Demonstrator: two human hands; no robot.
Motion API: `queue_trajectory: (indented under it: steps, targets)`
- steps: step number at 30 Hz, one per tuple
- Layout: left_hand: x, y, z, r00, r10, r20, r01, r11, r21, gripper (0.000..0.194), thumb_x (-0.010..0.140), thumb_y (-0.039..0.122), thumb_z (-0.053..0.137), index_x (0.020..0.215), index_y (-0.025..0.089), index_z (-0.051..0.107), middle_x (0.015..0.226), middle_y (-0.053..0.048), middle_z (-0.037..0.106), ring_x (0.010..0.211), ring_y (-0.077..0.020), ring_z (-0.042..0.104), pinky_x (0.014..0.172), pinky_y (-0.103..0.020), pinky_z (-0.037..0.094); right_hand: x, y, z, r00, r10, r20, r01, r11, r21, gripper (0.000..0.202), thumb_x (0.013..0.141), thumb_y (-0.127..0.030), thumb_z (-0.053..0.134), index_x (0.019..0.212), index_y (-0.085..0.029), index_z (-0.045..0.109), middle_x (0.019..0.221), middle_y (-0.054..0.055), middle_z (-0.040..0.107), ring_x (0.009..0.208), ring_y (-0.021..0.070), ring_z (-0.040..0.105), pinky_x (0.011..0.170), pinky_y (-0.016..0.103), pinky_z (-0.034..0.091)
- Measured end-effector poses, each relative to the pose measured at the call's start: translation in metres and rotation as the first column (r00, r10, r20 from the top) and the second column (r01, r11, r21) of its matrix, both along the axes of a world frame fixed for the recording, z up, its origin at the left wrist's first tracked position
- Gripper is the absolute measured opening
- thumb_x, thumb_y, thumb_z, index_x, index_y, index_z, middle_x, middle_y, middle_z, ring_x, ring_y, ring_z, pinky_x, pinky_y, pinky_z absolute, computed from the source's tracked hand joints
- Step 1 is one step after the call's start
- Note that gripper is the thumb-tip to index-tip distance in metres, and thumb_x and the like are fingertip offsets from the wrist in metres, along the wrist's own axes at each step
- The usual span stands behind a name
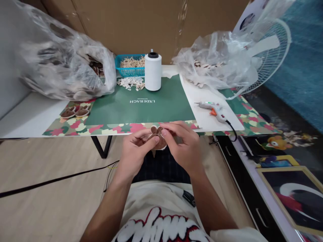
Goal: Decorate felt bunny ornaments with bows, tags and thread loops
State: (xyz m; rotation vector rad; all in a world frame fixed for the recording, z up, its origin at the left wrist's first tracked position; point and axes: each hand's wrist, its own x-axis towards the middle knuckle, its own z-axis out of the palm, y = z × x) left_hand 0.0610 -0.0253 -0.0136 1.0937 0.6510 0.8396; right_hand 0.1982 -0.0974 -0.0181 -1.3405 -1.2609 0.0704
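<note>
Both my hands hold a small brown fuzzy piece (160,144) with a pale edge and two round ears, just off the table's front edge. My left hand (137,146) pinches its left side, thumb across the front. On the right, my right hand (180,141) has thumb and finger closed at the ear on that side. Fingers cover parts of the piece. Two similar brown pieces (75,111) lie at the table's left front. A white thread cone (153,72) stands upright on the green sheet (138,109).
A glue gun (213,110) lies on a white board at right, its cord over the edge. Plastic bags (101,50) of pieces stand left and back right. Behind the cone are a blue basket (130,72) and a pile of small white tags (131,82). A fan (275,50) stands far right.
</note>
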Motion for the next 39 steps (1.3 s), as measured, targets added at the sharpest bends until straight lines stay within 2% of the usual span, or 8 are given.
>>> queue_trajectory:
  steps: [11,15,19,24,27,31,34,39]
  targets:
    - [0.0,0.006,0.006,0.986,-0.16,-0.044,0.154,0.982,-0.106,0.019,0.067,0.03,0.094,0.08,0.022,0.084,0.077,-0.004,0.077,0.067,-0.0145,0.07,0.067,-0.025,0.059,0.045,-0.007,0.029,0.889,0.307,0.339,-0.259,0.949,-0.181,0.013,0.102,-0.023,0.062,0.099,-0.026,0.074,0.095,0.003,0.073,0.084,0.0165,0.07,0.078,0.031,0.058]
    - [0.001,0.009,0.004,0.961,-0.27,-0.054,0.259,0.954,-0.151,0.04,0.062,0.02,0.096,0.099,0.021,0.08,0.08,-0.004,0.079,0.068,-0.0168,0.073,0.066,-0.027,0.061,0.055,0.006,0.049,0.75,0.517,0.412,-0.385,0.848,-0.364,0.022,0.105,-0.024,0.054,0.098,-0.026,0.075,0.1,0.005,0.073,0.093,0.0192,0.068,0.082,0.033,0.054]
    - [-0.001,0.011,0.004,0.936,-0.351,-0.012,0.346,0.927,-0.147,0.056,0.065,0.012,0.092,0.115,0.022,0.069,0.08,-0.001,0.078,0.071,-0.0175,0.075,0.067,-0.027,0.061,0.061,0.03,0.067,0.581,0.741,0.336,-0.457,0.639,-0.618,0.025,0.099,-0.014,0.057,0.088,-0.025,0.076,0.098,0.002,0.075,0.089,0.0187,0.067,0.079,0.032,0.049]
    - [-0.009,0.012,0.004,0.891,-0.454,-0.026,0.448,0.887,-0.115,0.067,0.071,0.011,0.088,0.128,0.027,0.056,0.084,-0.002,0.079,0.085,-0.0266,0.081,0.069,-0.033,0.063,0.069,0.061,0.073,0.452,0.892,-0.002,-0.612,0.309,-0.728,0.022,0.088,-0.01,0.066,0.077,-0.025,0.077,0.076,-0.003,0.075,0.069,0.0138,0.064,0.067,0.026,0.046]
    - [-0.014,0.01,0.003,0.892,-0.448,-0.066,0.446,0.894,-0.041,0.07,0.076,0.013,0.086,0.134,0.03,0.052,0.083,-0.002,0.08,0.085,-0.0279,0.081,0.073,-0.038,0.065,0.072,0.073,0.069,0.41,0.868,-0.279,-0.674,0.083,-0.734,0.016,0.082,-0.014,0.074,0.071,-0.023,0.077,0.065,-0.004,0.072,0.059,0.0125,0.061,0.058,0.023,0.045]
    - [-0.018,0.004,0.002,0.94,-0.307,-0.147,0.319,0.946,0.061,0.065,0.073,0.017,0.091,0.129,0.027,0.06,0.082,-0.003,0.08,0.079,-0.0268,0.08,0.081,-0.042,0.066,0.071,0.078,0.057,0.358,0.646,-0.674,-0.762,-0.216,-0.611,0.013,0.084,-0.03,0.077,0.076,-0.019,0.077,0.071,0.002,0.077,0.064,0.0149,0.07,0.064,0.026,0.056]
    - [-0.017,-0.004,0.0,0.975,-0.106,-0.194,0.14,0.975,0.171,0.061,0.069,0.019,0.094,0.123,0.027,0.065,0.08,-0.002,0.08,0.077,-0.0256,0.079,0.083,-0.04,0.065,0.071,0.072,0.046,0.372,0.485,-0.791,-0.828,-0.212,-0.519,0.014,0.083,-0.03,0.078,0.077,-0.019,0.075,0.071,0.001,0.076,0.062,0.0136,0.07,0.064,0.025,0.058]
    - [-0.013,-0.013,-0.002,0.992,0.074,-0.102,-0.043,0.959,0.281,0.047,0.072,0.017,0.093,0.111,0.028,0.069,0.081,-0.001,0.08,0.075,-0.0216,0.078,0.078,-0.035,0.065,0.068,0.054,0.03,0.433,0.442,-0.786,-0.879,0.015,-0.476,0.011,0.086,-0.027,0.075,0.078,-0.019,0.071,0.067,-0.003,0.07,0.054,0.0094,0.062,0.055,0.021,0.052]
